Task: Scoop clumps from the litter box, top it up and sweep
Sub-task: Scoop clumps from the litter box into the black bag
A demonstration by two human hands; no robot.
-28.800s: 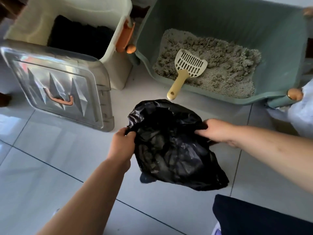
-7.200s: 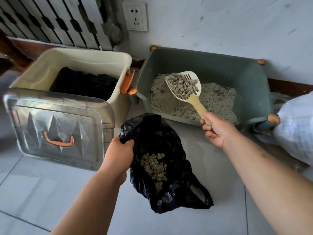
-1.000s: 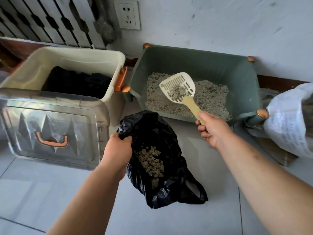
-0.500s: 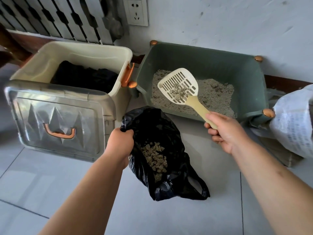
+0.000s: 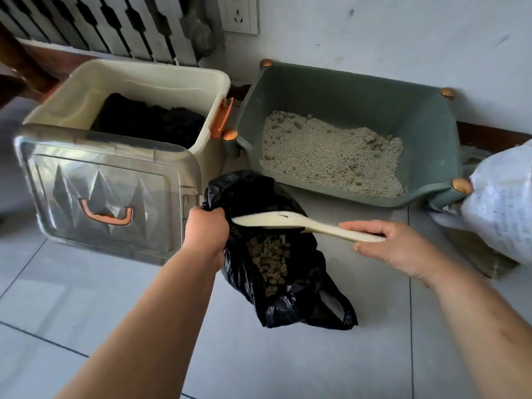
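Compared with half a second earlier, the scoop (image 5: 288, 221) has left the litter box (image 5: 426, 122) and now lies nearly level, turned edge-on, above the mouth of the black bag (image 5: 288, 300); no clumps show on its blade. The right hand (image 5: 394, 246) grips the scoop's handle, fingers curled round it and thumb along the top. The left hand (image 5: 205, 228) is closed on the bag's rim, holding the mouth open. Inside the bag lies a heap of brownish clumps (image 5: 269, 257), directly under the blade.

The floor (image 5: 72, 312) is pale grey tile with dark grout lines; the bag rests on it, between the forearms.

Left of the bag leans a translucent lid (image 5: 100, 174) with an orange handle, propped against a cream storage bin (image 5: 144, 79) that holds dark material. Right of the bin, the green litter box stands against the wall, with round tan caps at its corners and a low front edge. Its litter (image 5: 331, 156) is pale grey and granular, with an uneven surface. A white printed sack (image 5: 501, 203) sits at the right edge.

Beyond: a whitish wall, a socket (image 5: 240, 12) and dark railings (image 5: 100, 21).
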